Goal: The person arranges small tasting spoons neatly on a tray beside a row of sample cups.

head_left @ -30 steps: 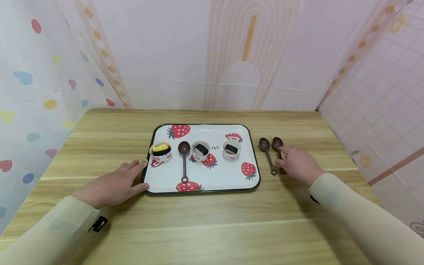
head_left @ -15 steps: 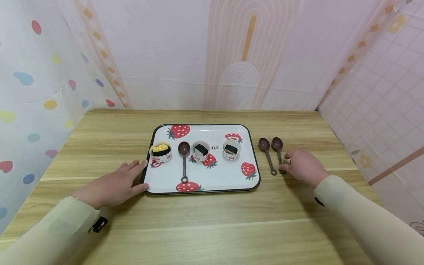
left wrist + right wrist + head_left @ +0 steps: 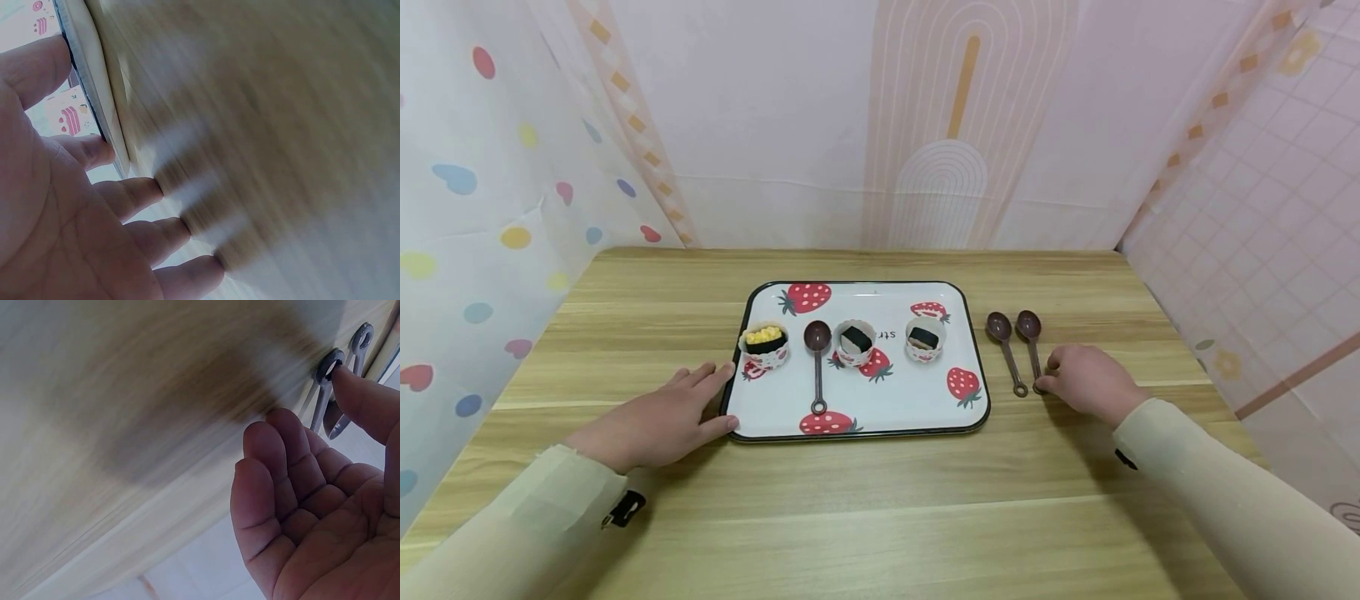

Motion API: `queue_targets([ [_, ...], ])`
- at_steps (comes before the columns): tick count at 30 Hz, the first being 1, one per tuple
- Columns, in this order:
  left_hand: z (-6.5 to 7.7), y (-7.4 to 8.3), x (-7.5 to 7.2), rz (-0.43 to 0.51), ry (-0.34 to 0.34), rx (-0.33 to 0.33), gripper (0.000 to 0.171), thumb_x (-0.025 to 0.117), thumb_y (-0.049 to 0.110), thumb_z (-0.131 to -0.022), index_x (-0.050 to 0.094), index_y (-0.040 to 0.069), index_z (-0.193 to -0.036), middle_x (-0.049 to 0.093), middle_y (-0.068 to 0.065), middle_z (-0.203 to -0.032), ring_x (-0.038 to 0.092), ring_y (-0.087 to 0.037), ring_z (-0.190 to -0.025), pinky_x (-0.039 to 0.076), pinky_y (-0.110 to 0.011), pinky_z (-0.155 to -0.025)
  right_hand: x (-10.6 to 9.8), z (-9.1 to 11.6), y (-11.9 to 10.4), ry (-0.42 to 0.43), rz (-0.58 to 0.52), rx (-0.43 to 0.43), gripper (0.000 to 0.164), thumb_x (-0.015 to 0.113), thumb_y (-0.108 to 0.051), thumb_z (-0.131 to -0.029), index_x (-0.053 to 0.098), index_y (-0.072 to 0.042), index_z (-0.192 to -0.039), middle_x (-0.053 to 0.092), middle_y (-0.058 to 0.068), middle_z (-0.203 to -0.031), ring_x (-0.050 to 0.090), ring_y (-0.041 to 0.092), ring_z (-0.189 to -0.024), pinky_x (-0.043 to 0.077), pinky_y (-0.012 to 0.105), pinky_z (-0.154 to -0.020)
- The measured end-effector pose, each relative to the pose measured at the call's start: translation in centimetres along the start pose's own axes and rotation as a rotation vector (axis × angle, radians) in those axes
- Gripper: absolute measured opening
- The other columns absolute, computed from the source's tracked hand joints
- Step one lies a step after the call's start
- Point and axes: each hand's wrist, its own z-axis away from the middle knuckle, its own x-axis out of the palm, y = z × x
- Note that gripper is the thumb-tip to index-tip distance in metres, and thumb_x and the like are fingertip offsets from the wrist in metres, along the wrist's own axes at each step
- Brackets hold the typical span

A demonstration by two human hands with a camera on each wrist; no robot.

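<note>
My left hand [image 3: 655, 419] rests at the left edge of a white strawberry-print tray [image 3: 895, 408], thumb and fingertips on its rim, the fingers spread. At the right, my right hand [image 3: 1092, 379] pinches the ring end of a brown spoon [image 3: 1028, 325] lying on the table. The right wrist view shows the thumb on the handle's ring [image 3: 329, 365], the other fingers curled and the index partly hidden. A second brown spoon [image 3: 998, 327] lies beside it to the left. On the tray, another brown spoon [image 3: 817, 336] lies with its handle toward me.
Three paper cups with sushi-like pieces stand on the tray: a yellow-topped cup [image 3: 764, 360] at left, a middle cup [image 3: 853, 357] and a right cup [image 3: 922, 352]. The wooden table [image 3: 880, 508] meets patterned curtains [image 3: 775, 125] at the back and sides.
My right hand has drawn back from the spoon's handle toward its ring end, uncovering more of the spoon. The left hand and the tray have stayed in place.
</note>
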Motion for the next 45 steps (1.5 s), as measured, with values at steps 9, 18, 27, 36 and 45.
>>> queue_targets([
  [9,-0.03,-0.08,0.10,0.002,0.017,0.015,0.095,0.055,0.067,-0.101,0.028,0.003,-0.166,0.027,-0.038,-0.165,0.027,-0.069,-0.146,0.036,-0.078,-0.111,0.17,-0.08,-0.19,0.004,-0.021,0.001,0.030,0.073,-0.030,-0.098,0.077,-0.001,-0.097,0.079,0.012,-0.091,0.063,0.020,-0.073,0.055,0.041,-0.070],
  [18,-0.08,-0.07,0.04,0.000,0.017,0.017,0.095,0.055,0.066,-0.101,0.028,0.003,-0.166,0.027,-0.039,-0.165,0.027,-0.069,-0.146,0.037,-0.078,-0.110,0.17,-0.16,-0.30,-0.017,-0.055,0.014,0.027,0.071,-0.027,-0.099,0.077,-0.002,-0.090,0.070,0.004,-0.076,0.055,0.018,-0.065,0.045,0.032,-0.061],
  [27,-0.06,-0.07,-0.04,0.004,0.007,0.011,0.095,0.055,0.066,-0.101,0.027,0.003,-0.166,0.026,-0.039,-0.165,0.026,-0.069,-0.146,0.036,-0.078,-0.110,0.23,-0.25,-0.26,-0.013,-0.051,0.015,0.024,0.069,-0.022,-0.100,0.077,-0.002,-0.089,0.069,0.005,-0.077,0.056,0.020,-0.068,0.048,0.034,-0.065],
  [36,-0.03,-0.09,0.01,0.003,0.018,0.020,0.094,0.055,0.066,-0.101,0.028,0.002,-0.165,0.027,-0.039,-0.165,0.026,-0.070,-0.146,0.037,-0.078,-0.110,0.31,-0.32,-0.40,-0.004,-0.038,0.024,0.024,0.068,-0.019,-0.101,0.076,-0.002,-0.086,0.064,0.003,-0.072,0.054,0.018,-0.065,0.047,0.033,-0.064],
  [45,-0.07,-0.14,0.04,-0.002,0.010,0.016,0.096,0.055,0.067,-0.101,0.027,0.002,-0.166,0.027,-0.039,-0.165,0.026,-0.070,-0.146,0.036,-0.078,-0.111,0.35,-0.13,-0.47,0.004,-0.039,0.031,0.030,0.068,-0.019,-0.101,0.068,-0.007,-0.074,0.055,0.001,-0.064,0.049,0.016,-0.061,0.041,0.030,-0.059],
])
